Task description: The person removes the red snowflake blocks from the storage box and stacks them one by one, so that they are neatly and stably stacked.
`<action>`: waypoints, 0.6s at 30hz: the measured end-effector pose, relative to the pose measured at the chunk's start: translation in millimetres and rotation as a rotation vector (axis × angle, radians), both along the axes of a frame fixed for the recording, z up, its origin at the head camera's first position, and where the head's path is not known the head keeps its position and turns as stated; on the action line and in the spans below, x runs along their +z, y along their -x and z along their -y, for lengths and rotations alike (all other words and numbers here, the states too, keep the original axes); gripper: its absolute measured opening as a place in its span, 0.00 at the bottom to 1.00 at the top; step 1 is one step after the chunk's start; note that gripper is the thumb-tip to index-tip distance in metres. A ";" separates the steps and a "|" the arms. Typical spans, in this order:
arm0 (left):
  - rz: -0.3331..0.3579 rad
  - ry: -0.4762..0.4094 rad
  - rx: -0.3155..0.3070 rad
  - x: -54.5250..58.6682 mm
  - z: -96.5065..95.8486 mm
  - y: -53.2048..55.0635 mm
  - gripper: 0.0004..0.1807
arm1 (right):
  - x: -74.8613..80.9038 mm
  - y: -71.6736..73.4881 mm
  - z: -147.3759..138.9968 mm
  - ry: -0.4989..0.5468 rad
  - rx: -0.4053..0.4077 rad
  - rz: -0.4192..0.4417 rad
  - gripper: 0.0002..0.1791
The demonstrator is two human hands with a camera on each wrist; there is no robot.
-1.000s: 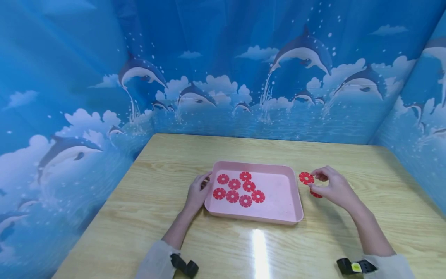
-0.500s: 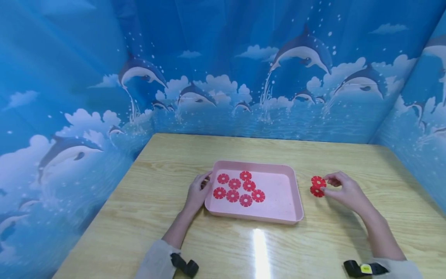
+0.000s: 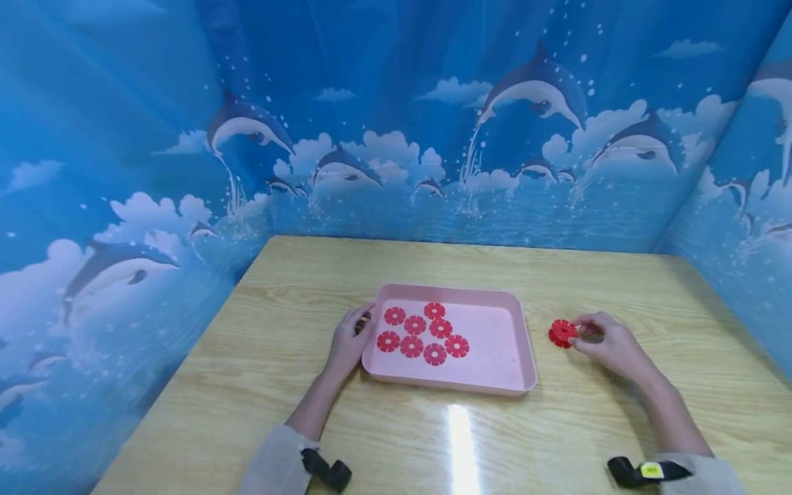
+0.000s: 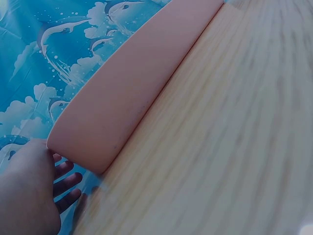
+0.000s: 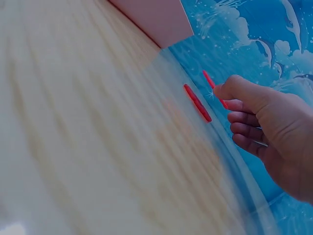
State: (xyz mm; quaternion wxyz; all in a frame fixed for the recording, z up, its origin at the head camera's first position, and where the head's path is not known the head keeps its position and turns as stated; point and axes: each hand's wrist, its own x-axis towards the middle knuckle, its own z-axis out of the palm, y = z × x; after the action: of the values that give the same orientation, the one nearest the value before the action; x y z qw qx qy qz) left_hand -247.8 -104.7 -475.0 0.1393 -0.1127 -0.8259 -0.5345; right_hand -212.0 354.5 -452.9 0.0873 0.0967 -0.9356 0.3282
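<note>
At the right of the head view, my right hand (image 3: 615, 349) pinches a red notched plastic disc (image 3: 563, 329) between thumb and fingers. A second red disc (image 5: 197, 103) lies just below it on the table; the right wrist view shows a small gap between the two. Left of them stands a pink tray (image 3: 495, 392) with several similar red discs (image 3: 412, 346) spread flat over its left half. My left hand (image 3: 348, 342) holds the tray's left end, thumb at the rim. Its other fingers (image 4: 68, 183) are loosely bent beside the end wall; the thumb tip is hidden.
The wooden table (image 3: 309, 275) carries the tray at its middle. Blue dolphin-print curtains (image 3: 396, 124) stand behind the table and along both sides. A bright light reflection (image 3: 460, 447) lies in front of the tray.
My right hand has carried its red disc rightward, away from the tray, then slightly down over the disc on the table. The left hand and the tray have stayed in place.
</note>
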 end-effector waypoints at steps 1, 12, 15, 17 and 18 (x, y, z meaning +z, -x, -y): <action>-0.006 0.000 -0.001 -0.3 0.2 0.1 0.18 | -1.9 0.1 -0.7 0.002 -0.002 0.001 0.19; -0.011 -0.001 -0.002 -2.2 0.9 1.8 0.18 | -9.1 -0.3 -1.4 0.034 0.004 -0.017 0.19; -0.017 -0.011 -0.010 -2.9 1.4 1.7 0.18 | -10.7 0.7 -2.1 0.034 0.005 -0.023 0.18; -0.041 -0.020 -0.020 -3.7 1.9 1.4 0.18 | -11.8 1.0 -2.3 0.036 0.004 -0.025 0.18; -0.051 -0.028 -0.024 -3.9 2.0 1.3 0.18 | -12.4 1.2 -2.3 0.035 0.003 -0.024 0.18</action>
State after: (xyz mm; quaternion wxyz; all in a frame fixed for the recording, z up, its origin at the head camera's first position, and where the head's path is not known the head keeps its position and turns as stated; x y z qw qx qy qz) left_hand -249.2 -106.7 -478.9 0.1553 -0.1343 -0.8131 -0.5447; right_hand -213.1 356.8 -465.3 0.0998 0.1006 -0.9284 0.3436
